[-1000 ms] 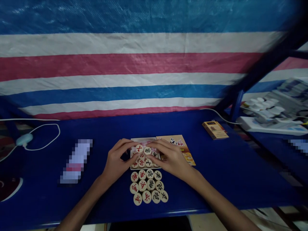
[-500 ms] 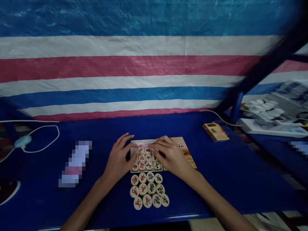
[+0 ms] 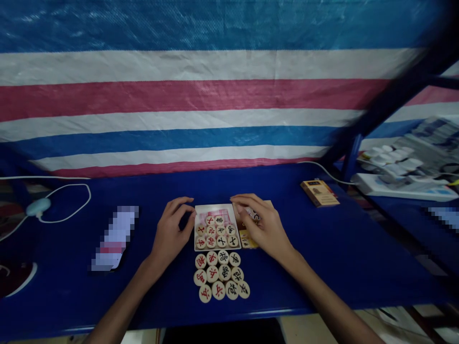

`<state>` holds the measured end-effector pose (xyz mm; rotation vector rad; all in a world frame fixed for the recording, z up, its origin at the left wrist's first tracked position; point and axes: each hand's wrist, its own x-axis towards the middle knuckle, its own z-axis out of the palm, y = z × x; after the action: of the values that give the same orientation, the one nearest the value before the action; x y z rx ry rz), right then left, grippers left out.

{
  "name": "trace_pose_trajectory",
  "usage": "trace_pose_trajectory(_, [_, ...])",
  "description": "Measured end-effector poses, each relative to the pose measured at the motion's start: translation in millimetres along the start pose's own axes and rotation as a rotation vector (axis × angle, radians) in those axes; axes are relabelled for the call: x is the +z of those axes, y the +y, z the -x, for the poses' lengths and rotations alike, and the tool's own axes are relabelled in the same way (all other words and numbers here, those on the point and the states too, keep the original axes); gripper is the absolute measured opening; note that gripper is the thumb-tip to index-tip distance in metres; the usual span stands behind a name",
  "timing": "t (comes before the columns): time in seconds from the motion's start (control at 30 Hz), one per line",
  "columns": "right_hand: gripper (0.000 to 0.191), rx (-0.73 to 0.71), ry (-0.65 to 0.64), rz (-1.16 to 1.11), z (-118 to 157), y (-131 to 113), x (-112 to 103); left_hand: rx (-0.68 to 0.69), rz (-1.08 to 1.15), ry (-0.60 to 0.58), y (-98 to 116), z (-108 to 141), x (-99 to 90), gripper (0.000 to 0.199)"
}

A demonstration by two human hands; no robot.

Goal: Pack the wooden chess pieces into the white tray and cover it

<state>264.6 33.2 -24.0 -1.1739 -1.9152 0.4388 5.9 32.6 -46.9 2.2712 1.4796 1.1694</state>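
Observation:
A white box (image 3: 217, 250) lies in the middle of the blue table, holding several Chinese chess pieces (image 3: 221, 230) with red and black characters. At its far end a pink patterned lining shows. My left hand (image 3: 172, 229) is beside the box's left edge, fingers curved and apart, holding nothing. Above the printed yellow and brown box lid (image 3: 249, 240), just right of the box, hovers my right hand (image 3: 263, 222). Its thumb and fingers are apart, with nothing in them. More loose chess pieces (image 3: 224, 272) sit in rows in front of the box.
A phone-like blurred object (image 3: 115, 239) lies to the left, near a white cable with a pale blue switch (image 3: 38, 207). Back right are a small yellow box (image 3: 320, 193) and a white power strip (image 3: 405, 187). Striped sheeting (image 3: 201, 95) hangs behind the table.
Both hands have drawn away from the pieces in the box, the left one to the left and the right one to the right over the lid. Fewer pieces are now covered.

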Motion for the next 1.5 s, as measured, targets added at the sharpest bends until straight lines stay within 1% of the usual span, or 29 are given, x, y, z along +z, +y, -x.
trace_pose_trajectory(0.1, [0.021,0.020,0.124,-0.019,17,-10,-4,-0.028,0.037,0.088,9,11,-11.7,0.012])
trace_pose_trajectory(0.13, [0.018,0.019,0.147,-0.026,27,-13,-4,-0.039,0.047,0.110,13,20,-16.0,0.014])
trace_pose_trajectory(0.2, [0.018,0.025,0.136,-0.012,55,-17,-7,-0.063,0.060,0.125,23,45,-23.9,0.014])
trace_pose_trajectory(0.27, [0.020,0.018,0.046,0.005,86,-18,-10,-0.083,0.051,0.091,34,79,-30.0,0.012])
trace_pose_trajectory(0.3, [0.020,0.039,0.002,0.004,102,-18,-11,-0.098,0.049,0.051,40,96,-32.2,0.013])
trace_pose_trajectory(0.37, [0.020,0.054,-0.089,0.007,130,-17,-14,-0.091,0.016,0.015,50,128,-34.2,0.017])
trace_pose_trajectory(0.43, [0.021,0.038,-0.133,0.032,150,-16,-14,-0.049,-0.046,-0.005,57,150,-33.1,0.025])
trace_pose_trajectory(0.5, [0.026,-0.002,-0.159,0.066,161,-16,-11,0.036,-0.122,-0.047,61,160,-29.1,0.035])
trace_pose_trajectory(0.6, [0.035,-0.039,-0.187,0.120,164,-16,-3,0.119,-0.228,-0.113,63,159,-21.3,0.044])
trace_pose_trajectory(0.67, [0.035,-0.038,-0.189,0.145,162,-17,1,0.128,-0.248,-0.119,62,156,-17.4,0.042])
trace_pose_trajectory(0.73, [0.029,-0.034,-0.190,0.141,160,-18,2,0.122,-0.221,-0.106,60,155,-15.6,0.036])
trace_pose_trajectory(0.83, [0.018,-0.018,-0.188,0.102,159,-18,0,0.083,-0.166,-0.104,57,158,-15.9,0.024])
trace_pose_trajectory(0.9, [0.021,0.007,-0.186,0.088,159,-18,-1,0.044,-0.162,-0.111,55,160,-15.9,0.019])
trace_pose_trajectory(1.0, [0.028,0.028,-0.195,0.092,157,-16,-1,-0.029,-0.212,-0.111,56,164,-13.6,0.021])
trace_pose_trajectory(1.1, [0.024,0.048,-0.209,0.072,157,-16,-4,-0.066,-0.241,-0.089,58,165,-11.7,0.023])
trace_pose_trajectory(1.17, [0.023,0.077,-0.204,0.031,158,-17,-8,-0.071,-0.202,-0.083,60,166,-14.2,0.018])
trace_pose_trajectory(1.23, [0.024,0.104,-0.167,-0.003,155,-19,-12,-0.086,-0.123,-0.063,60,163,-20.7,0.017])
trace_pose_trajectory(1.3, [0.025,0.111,-0.113,-0.018,147,-21,-16,-0.096,-0.049,-0.015,58,153,-29.5,0.020])
trace_pose_trajectory(1.37, [0.028,0.066,-0.078,-0.027,128,-22,-18,-0.078,-0.006,0.019,55,134,-37.0,0.026])
trace_pose_trajectory(1.43, [0.033,-0.037,-0.070,-0.023,98,-23,-18,-0.034,0.027,-0.002,50,105,-39.6,0.031])
trace_pose_trajectory(1.47, [0.035,-0.112,-0.062,-0.015,81,-22,-18,-0.014,0.049,-0.017,47,87,-38.2,0.032])
trace_pose_trajectory(1.5, [0.036,-0.162,-0.060,0.001,63,-22,-17,0.000,0.083,-0.003,44,69,-34.9,0.033])
